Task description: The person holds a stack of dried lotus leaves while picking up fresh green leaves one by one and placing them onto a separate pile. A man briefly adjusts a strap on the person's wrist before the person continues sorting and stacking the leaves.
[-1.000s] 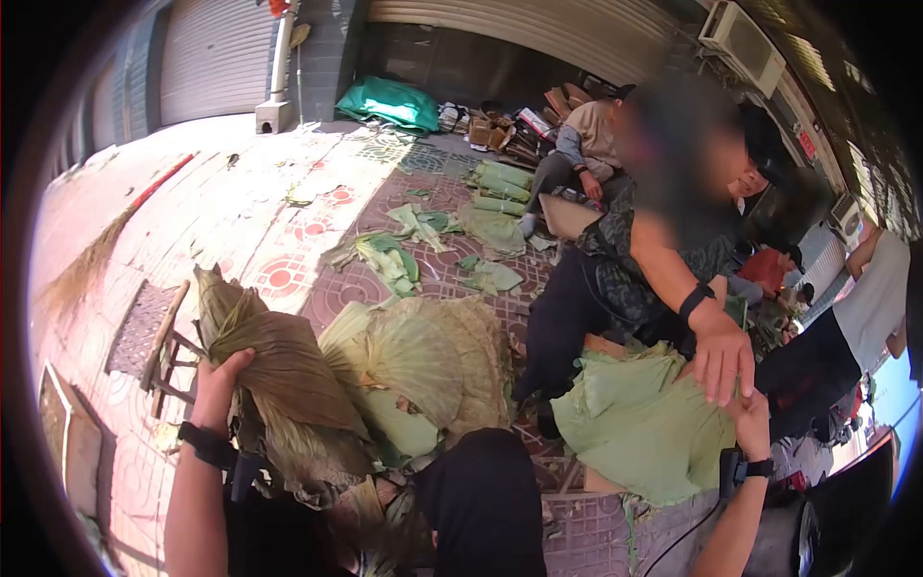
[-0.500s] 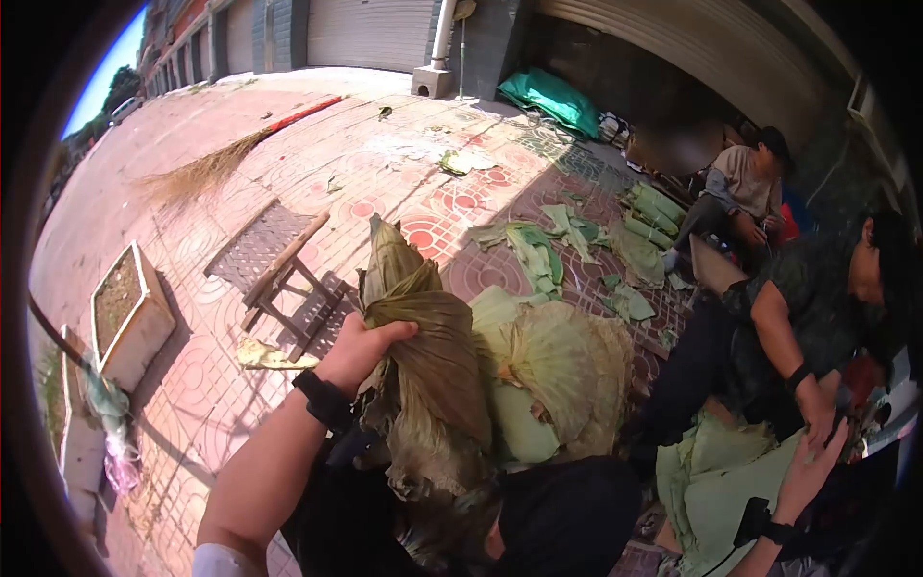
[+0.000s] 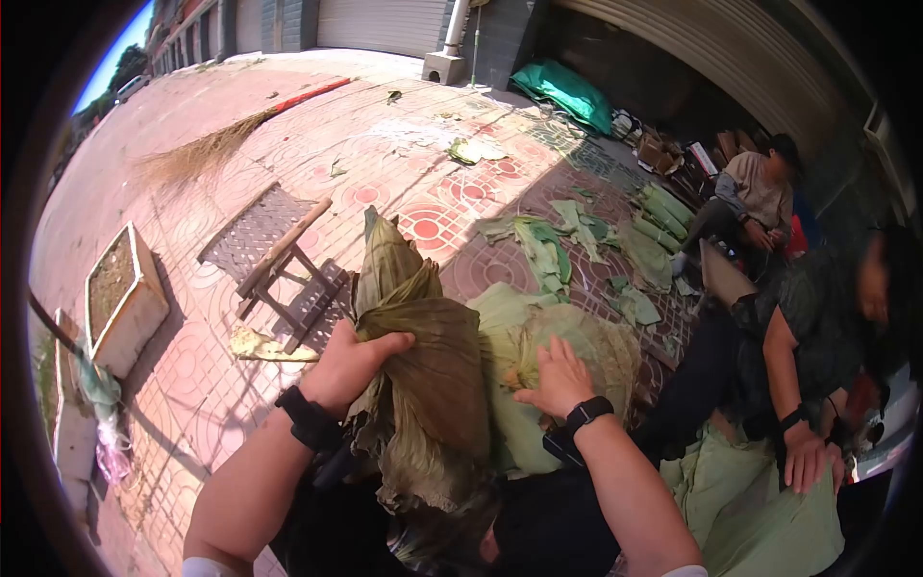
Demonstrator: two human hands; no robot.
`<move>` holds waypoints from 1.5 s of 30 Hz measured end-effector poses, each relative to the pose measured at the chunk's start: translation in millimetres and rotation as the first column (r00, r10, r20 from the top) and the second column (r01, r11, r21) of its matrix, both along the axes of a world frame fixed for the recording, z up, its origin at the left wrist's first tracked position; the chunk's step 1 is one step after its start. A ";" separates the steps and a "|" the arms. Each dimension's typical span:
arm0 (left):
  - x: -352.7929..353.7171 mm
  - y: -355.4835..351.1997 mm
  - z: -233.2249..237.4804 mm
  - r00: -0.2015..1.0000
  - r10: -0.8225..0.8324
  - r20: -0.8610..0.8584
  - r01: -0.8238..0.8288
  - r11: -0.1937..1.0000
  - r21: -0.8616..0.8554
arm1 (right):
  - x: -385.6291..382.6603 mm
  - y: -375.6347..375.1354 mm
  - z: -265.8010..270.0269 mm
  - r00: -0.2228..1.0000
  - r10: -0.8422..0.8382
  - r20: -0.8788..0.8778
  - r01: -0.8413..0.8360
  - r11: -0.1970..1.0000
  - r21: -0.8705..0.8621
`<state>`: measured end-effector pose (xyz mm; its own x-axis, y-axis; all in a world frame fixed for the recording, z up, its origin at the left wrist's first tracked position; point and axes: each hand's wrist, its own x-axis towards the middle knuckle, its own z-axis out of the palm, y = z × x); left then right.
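Observation:
My left hand [image 3: 358, 363] is closed round a bundle of dried brown lotus leaves [image 3: 433, 361], folded to a point at the top, with the thumb across its front. My right hand [image 3: 560, 377] lies with fingers stretched on a pile of pale green leaves [image 3: 519, 322] just right of the bundle. Beyond it, at the lower right, another stack of pale green leaves [image 3: 731, 500] lies under the hands of a person [image 3: 806, 457] beside me.
A small woven stool [image 3: 260, 240] stands ahead on the left, near a white planter box [image 3: 125, 298]. A broom [image 3: 212, 144] lies farther off. Leaf scraps [image 3: 543, 255] and rolled green leaves [image 3: 663, 212] are scattered ahead right, where another person [image 3: 755, 197] sits.
My right hand has moved left from the stack at the lower right onto the pale leaves beside the bundle. My left hand keeps its hold. The neighbour's hand has shifted down onto the right stack.

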<state>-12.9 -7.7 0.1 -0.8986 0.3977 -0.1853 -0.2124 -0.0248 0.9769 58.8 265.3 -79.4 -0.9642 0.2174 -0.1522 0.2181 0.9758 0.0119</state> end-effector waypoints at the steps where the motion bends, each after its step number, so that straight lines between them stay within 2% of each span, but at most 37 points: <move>1: -1.8 -1.4 -0.1 1.000 0.017 -0.012 -0.017 1.000 0.004 | -4.7 -1.9 -0.2 1.000 0.005 -0.029 -0.004 0.999 0.032; 4: -7.3 -11.8 -4.7 0.999 -0.043 0.008 0.043 0.998 0.035 | -15.8 -9.2 2.3 0.978 -0.061 0.197 0.053 0.998 0.044; 7: -10.6 -16.1 -7.2 0.998 -0.048 0.035 0.048 0.999 0.012 | -15.5 6.0 -7.6 0.992 -0.057 0.112 0.073 0.986 -0.147; 10: -8.6 -19.1 -6.3 0.999 -0.041 -0.009 0.041 0.996 0.074 | -6.9 20.0 -3.3 0.993 -0.117 0.007 0.111 0.914 -0.391; 13: -6.0 -18.8 -5.6 0.999 -0.028 -0.033 0.031 0.996 0.087 | 4.9 45.8 -9.2 0.940 -0.248 -0.233 0.010 0.703 -0.711; 14: -4.6 -17.9 -3.8 0.999 -0.020 -0.025 0.021 0.998 0.065 | 12.4 57.3 -6.6 0.929 -0.304 -0.209 0.047 0.659 -0.751; 17: -3.0 -15.8 0.0 1.000 -0.010 -0.011 0.011 0.999 0.038 | 30.1 69.0 13.5 0.810 -0.586 0.025 0.231 0.279 -0.932; 21: -5.3 -8.4 -10.7 1.000 -0.011 -0.028 0.012 0.998 0.066 | 56.1 81.1 34.3 0.772 -0.627 0.099 0.017 -0.136 -0.991; 24: -3.9 -3.8 -13.4 0.999 0.011 -0.047 -0.009 0.999 0.041 | 79.3 86.5 61.4 0.760 -0.648 -0.044 -0.313 -0.306 -0.899; 27: 0.6 2.4 -8.3 0.999 0.038 -0.032 -0.037 0.999 0.031 | 116.0 98.2 94.4 0.707 -0.661 -0.251 -0.568 -0.318 -0.759; 28: -1.9 3.9 -13.4 0.998 0.053 -0.045 -0.051 0.997 0.054 | 130.1 103.1 92.6 0.654 -0.723 -0.224 -0.593 -0.306 -0.745; 31: -1.5 8.3 -15.5 0.994 0.084 -0.070 -0.085 0.996 -0.006 | 170.0 104.0 82.0 0.638 -0.767 -0.071 -0.506 -0.347 -0.790; 32: -1.9 8.9 -15.9 0.997 0.056 -0.052 -0.057 0.998 -0.003 | 183.5 101.2 81.4 0.620 -0.779 -0.089 -0.534 -0.337 -0.775; 35: -3.3 12.5 -21.5 0.993 0.112 -0.042 -0.115 0.989 -0.092 | 215.9 98.1 82.3 0.537 -0.834 -0.125 -0.638 -0.305 -0.707; 36: -0.9 15.0 -20.6 0.988 0.139 -0.061 -0.145 0.983 -0.115 | 224.2 97.6 80.7 0.524 -0.847 -0.092 -0.602 -0.292 -0.743; 39: -1.6 17.8 -21.7 0.994 0.062 -0.088 -0.067 0.996 -0.056 | 244.8 111.7 58.6 0.540 -0.840 0.058 -0.291 -0.250 -0.924; 40: -5.0 17.8 -25.1 0.994 0.035 -0.107 -0.042 0.997 -0.068 | 249.3 108.4 60.0 0.474 -0.880 0.016 -0.364 -0.212 -0.907; 43: -9.6 18.5 -31.9 0.997 0.036 -0.069 -0.041 0.997 -0.067 | 258.0 103.3 69.0 0.446 -0.886 -0.123 -0.480 -0.121 -0.869; 45: -14.1 16.7 -38.6 0.992 0.049 -0.113 -0.062 0.991 -0.116 | 262.3 102.0 63.4 0.440 -0.896 -0.069 -0.456 -0.157 -0.876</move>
